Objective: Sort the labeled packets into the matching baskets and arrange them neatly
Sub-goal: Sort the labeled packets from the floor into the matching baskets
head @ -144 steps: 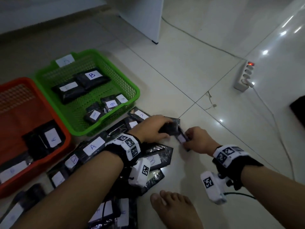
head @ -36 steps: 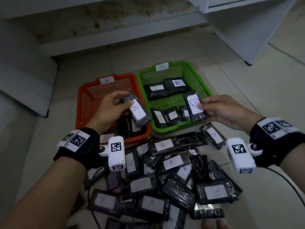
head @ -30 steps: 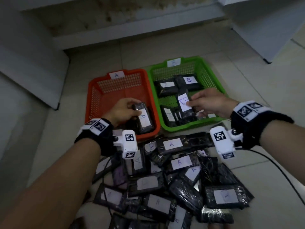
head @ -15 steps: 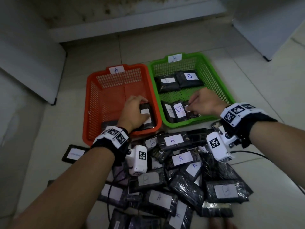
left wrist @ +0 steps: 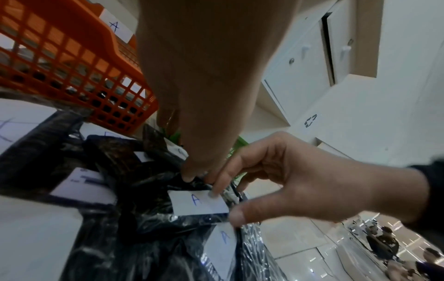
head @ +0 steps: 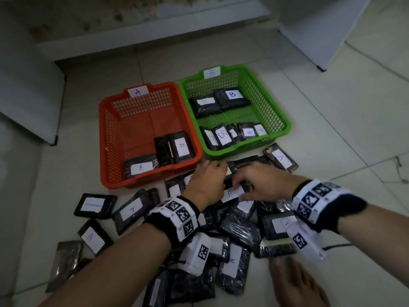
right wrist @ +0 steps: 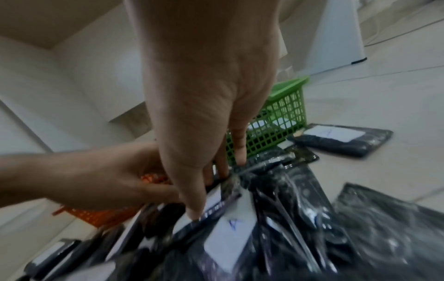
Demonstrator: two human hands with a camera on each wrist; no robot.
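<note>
The orange basket (head: 104,151) tagged A holds three black packets. Beside it, the green basket (head: 285,120) tagged B holds several. In front of them a pile of black labelled packets (head: 239,227) covers the floor. Both hands meet at the top of the pile on one packet labelled A (head: 231,193). My right hand (head: 256,185) pinches it between thumb and fingers (left wrist: 216,187), thumb on the near edge (right wrist: 194,211). My left hand (head: 207,180) curls round its left end, fingertips hidden in the head view.
A loose A packet (head: 280,159) lies right of the green basket. More packets (head: 95,206) are scattered left of the pile. A bare foot (head: 298,282) rests at the pile's near edge. A white cabinet (head: 321,29) stands at the back right, and a cable (head: 336,245) trails right.
The left hand left an A packet in the orange basket and the right a B packet in the green one. Both hands drew back to the pile and took hold of an A packet.
</note>
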